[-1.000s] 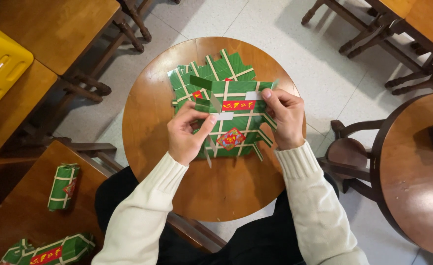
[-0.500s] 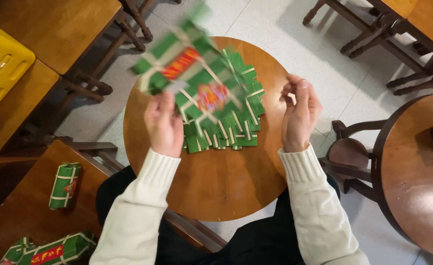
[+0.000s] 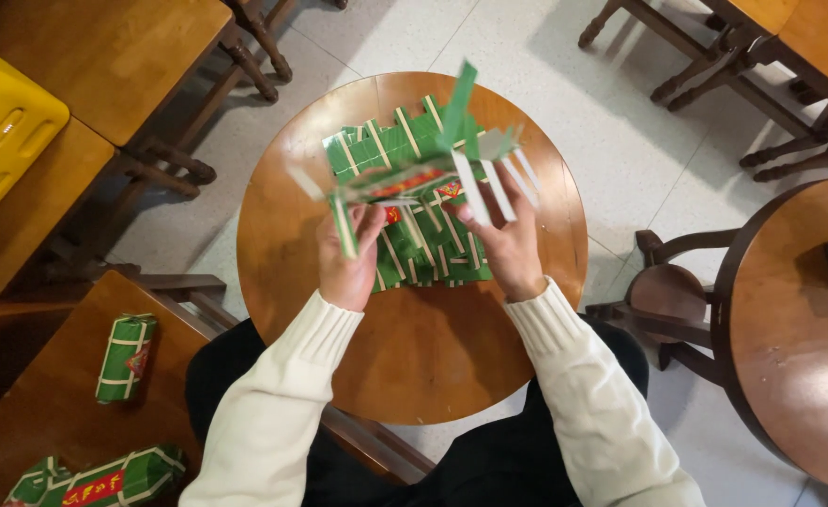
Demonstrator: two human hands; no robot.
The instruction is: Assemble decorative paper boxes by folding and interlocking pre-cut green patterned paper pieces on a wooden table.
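Both hands hold up one flat green cardboard sheet (image 3: 414, 178) with white stripes and a red label, lifted above the round wooden table (image 3: 414, 366). My left hand (image 3: 348, 258) grips its left end. My right hand (image 3: 503, 244) grips its right side, where striped flaps stick up and fan out. Under the raised sheet lies a stack of several like green striped sheets (image 3: 405, 150), spread across the far half of the table.
On a wooden table at lower left lie a folded green box (image 3: 125, 357) and a longer one (image 3: 104, 481). A yellow crate (image 3: 1, 131) sits at far left. Dark wooden chairs (image 3: 663, 300) and another round table (image 3: 799, 329) stand to the right.
The top sheet, pressed flat on the stack a second ago, was lifted by the left hand; now both hands hold it raised and partly folded over the stack.
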